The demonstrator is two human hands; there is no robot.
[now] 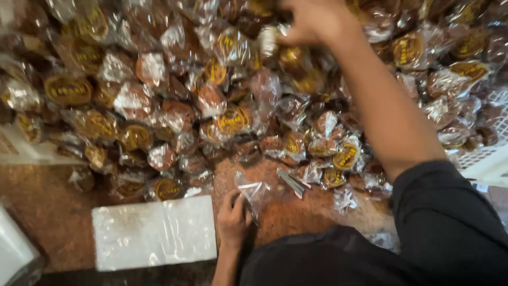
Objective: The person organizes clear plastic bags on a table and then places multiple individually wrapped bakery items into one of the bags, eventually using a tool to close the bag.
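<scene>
- Landmark: the stack of clear flat bags [154, 231], a white-looking rectangular block lying on the brown floor [47, 212] at lower left. All places below refer to it.
- Left of the stack, at the frame's edge: a pale container corner [13, 254]; its kind cannot be told.
- Above the stack: the heap of wrapped brown biscuits [159, 106], each in a clear glossy packet. Many packets carry an oval brown label with yellow print, for example the labelled packet [67, 89] up and left of the stack.
- Just right of the stack: the left hand [233, 216], fingers closed in a pinch on an empty clear bag [255, 191]. The bag's long axis runs up and to the right from the fingertips.
- Right of and above the bag: a small flat grey tool [292, 182] lies on the floor, apart from the hand.
- Far up and right of the stack: the right hand [312, 21], arm outstretched, fingers curled down onto a wrapped biscuit [270, 39] at the heap's far side. This hand is the nearer one to the biscuits; the grip itself is blurred.
- Farthest right: a white plastic crate [489, 159], lattice-walled, at the heap's edge.
</scene>
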